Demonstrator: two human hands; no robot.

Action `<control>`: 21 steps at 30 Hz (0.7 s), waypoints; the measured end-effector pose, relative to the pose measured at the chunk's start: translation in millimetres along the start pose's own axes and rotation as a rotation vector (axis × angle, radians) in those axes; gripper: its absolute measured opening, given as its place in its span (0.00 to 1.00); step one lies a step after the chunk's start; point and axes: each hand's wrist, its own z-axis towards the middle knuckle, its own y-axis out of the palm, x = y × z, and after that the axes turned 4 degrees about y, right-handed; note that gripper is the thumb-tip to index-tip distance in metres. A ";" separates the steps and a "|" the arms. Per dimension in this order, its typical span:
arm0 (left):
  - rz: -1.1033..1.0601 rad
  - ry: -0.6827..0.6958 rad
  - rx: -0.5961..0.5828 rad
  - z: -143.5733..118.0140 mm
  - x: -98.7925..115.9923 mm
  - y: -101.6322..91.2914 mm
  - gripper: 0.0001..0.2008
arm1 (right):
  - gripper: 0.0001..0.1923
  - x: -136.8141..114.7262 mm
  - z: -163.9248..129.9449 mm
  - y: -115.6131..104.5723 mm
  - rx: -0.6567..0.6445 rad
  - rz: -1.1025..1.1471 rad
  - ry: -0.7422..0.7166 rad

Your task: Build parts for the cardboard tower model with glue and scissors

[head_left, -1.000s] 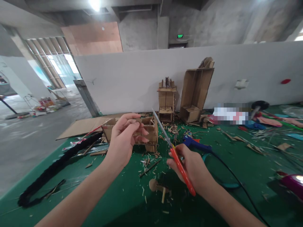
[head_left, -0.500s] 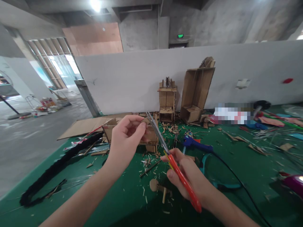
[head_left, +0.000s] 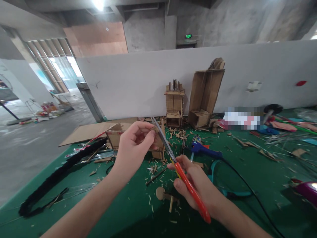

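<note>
In the head view my right hand (head_left: 195, 180) is closed around a pair of scissors (head_left: 189, 188) with red handles and a yellow part near the pivot. Their blades point up and away to the left. At the blade tips, my left hand (head_left: 136, 142) pinches a small brown piece of cardboard (head_left: 155, 129) between thumb and fingers; much of it is hidden. A cardboard box (head_left: 115, 140) lies on the green table behind the left hand. Below the hands is a small round cardboard disc (head_left: 160, 193) near a short stick (head_left: 171, 204).
Cardboard scraps litter the green tabletop (head_left: 138, 215). A blue glue gun (head_left: 206, 152) with a black cord lies to the right. Two upright cardboard structures (head_left: 173, 105) stand against the white panel (head_left: 131, 82). At left is a black fuzzy strip (head_left: 59, 175).
My left hand has shifted slightly right, bringing its fingers nearer the scissor blades. The right hand keeps its grip on the scissors, and the view has moved a little.
</note>
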 end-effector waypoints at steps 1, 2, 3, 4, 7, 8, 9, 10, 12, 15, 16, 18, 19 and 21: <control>0.001 -0.003 -0.003 -0.1 0.1 0.0 0.05 | 0.17 0.5 -0.1 -0.1 -0.004 -0.009 -0.005; 0.001 -0.002 -0.007 -0.2 0.3 0.0 0.05 | 0.16 0.8 -0.2 -0.3 -0.004 -0.016 -0.008; 0.003 -0.003 -0.012 -0.3 0.5 0.0 0.05 | 0.16 1.0 -0.3 -0.4 -0.006 -0.020 -0.006; 0.007 -0.003 -0.015 -0.4 0.8 0.1 0.05 | 0.16 0.9 -0.3 -0.5 -0.006 -0.021 0.000; 0.021 0.001 -0.005 -0.8 1.6 0.7 0.04 | 0.15 -0.2 0.3 -0.6 0.003 -0.012 0.023; 0.026 0.004 0.000 -0.9 1.9 1.0 0.04 | 0.15 -0.7 0.6 -0.5 0.003 -0.013 0.024; 0.030 0.006 0.004 -1.2 2.3 1.2 0.04 | 0.15 -1.1 0.9 -0.4 0.002 -0.015 0.026; 0.039 0.013 0.008 -1.5 2.8 1.3 0.04 | 0.15 -1.5 1.2 -0.2 0.003 -0.018 0.031; 0.070 0.029 0.009 -2.4 3.9 1.4 0.04 | 0.15 -2.1 1.4 0.1 0.002 -0.023 0.046; 0.113 0.053 0.001 -3.4 5.3 1.3 0.03 | 0.15 -2.1 1.1 0.5 0.015 -0.034 0.057; 0.118 0.054 -0.002 -3.5 5.6 1.3 0.03 | 0.14 -1.7 0.9 0.6 0.015 -0.046 0.050; 0.116 0.045 -0.005 -3.3 6.0 1.4 0.04 | 0.14 0.1 0.8 0.8 0.023 -0.075 0.046; 0.114 0.039 -0.004 -3.1 6.1 1.6 0.04 | 0.13 1.5 0.9 1.0 0.027 -0.095 0.046; 0.104 0.026 -0.005 -2.5 6.3 1.8 0.04 | 0.13 5.4 1.8 1.5 0.051 -0.141 0.046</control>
